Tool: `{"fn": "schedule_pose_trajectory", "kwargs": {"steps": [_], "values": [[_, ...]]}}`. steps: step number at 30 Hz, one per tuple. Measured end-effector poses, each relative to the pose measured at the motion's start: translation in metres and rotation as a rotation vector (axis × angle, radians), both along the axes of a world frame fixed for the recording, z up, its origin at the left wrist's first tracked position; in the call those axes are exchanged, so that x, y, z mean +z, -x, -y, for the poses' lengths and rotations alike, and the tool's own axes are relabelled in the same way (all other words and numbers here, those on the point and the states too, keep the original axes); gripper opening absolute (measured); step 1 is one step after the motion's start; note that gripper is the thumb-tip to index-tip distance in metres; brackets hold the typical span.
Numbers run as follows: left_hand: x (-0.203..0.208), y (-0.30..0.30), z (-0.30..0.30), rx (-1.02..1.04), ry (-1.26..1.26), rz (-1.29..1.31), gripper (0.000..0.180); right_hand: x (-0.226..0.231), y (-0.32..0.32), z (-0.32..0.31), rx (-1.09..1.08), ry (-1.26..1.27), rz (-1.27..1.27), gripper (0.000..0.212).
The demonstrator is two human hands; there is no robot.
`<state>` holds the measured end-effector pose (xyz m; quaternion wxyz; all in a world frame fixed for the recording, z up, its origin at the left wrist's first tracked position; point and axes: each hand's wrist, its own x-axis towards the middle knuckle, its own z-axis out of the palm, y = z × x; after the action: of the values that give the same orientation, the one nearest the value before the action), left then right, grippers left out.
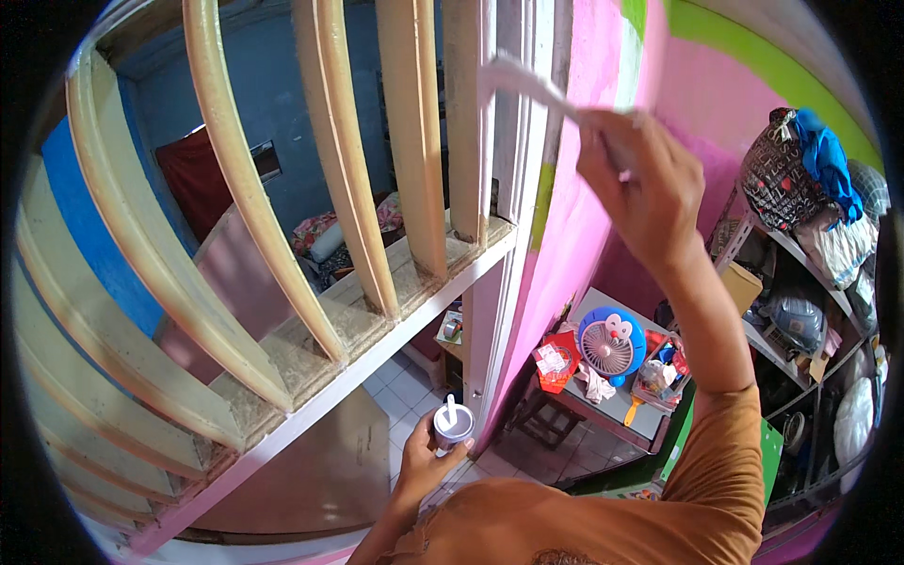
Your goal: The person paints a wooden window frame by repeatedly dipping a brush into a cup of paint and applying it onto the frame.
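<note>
My right hand (650, 179) is raised at the upper right and closed round a white paintbrush (537, 83). The brush is blurred, and its far end is at the white-painted post (511, 151) at the side of the slatted opening; I cannot tell whether it touches. Low in the middle, my left hand (421, 466) grips a small paint cup (454, 439) from the side. White paint seems to be in it, and a short white stick (451, 407) stands up out of the cup.
Cream vertical slats (247, 207) stand on a dusty ledge (377, 318) at the left. Below right, a table (603, 299) bears a blue fan (612, 344) and a red box (558, 358). A shelf (786, 358) loaded with bags lines the right.
</note>
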<state>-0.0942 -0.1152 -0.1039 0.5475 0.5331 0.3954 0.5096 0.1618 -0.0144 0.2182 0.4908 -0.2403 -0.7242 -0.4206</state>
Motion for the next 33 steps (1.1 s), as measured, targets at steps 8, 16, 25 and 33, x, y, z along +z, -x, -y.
{"fn": "schedule_pose_trajectory", "kwargs": {"steps": [8,16,25,33], "values": [[0.0,-0.005,0.0,-0.029,-0.006,-0.042,0.058,0.041,0.003,-0.02,0.045,-0.189,-0.09,0.015],[-0.006,0.004,-0.002,-0.017,-0.01,-0.067,0.063,-0.033,-0.008,0.0,0.076,0.106,-0.069,0.017],[0.0,-0.009,0.004,-0.011,0.019,-0.037,0.059,0.033,0.004,-0.04,0.523,0.02,-0.513,0.013],[-0.002,-0.004,0.008,0.029,0.024,-0.084,0.062,-0.004,0.007,-0.034,0.328,-0.044,-0.267,0.018]]}}
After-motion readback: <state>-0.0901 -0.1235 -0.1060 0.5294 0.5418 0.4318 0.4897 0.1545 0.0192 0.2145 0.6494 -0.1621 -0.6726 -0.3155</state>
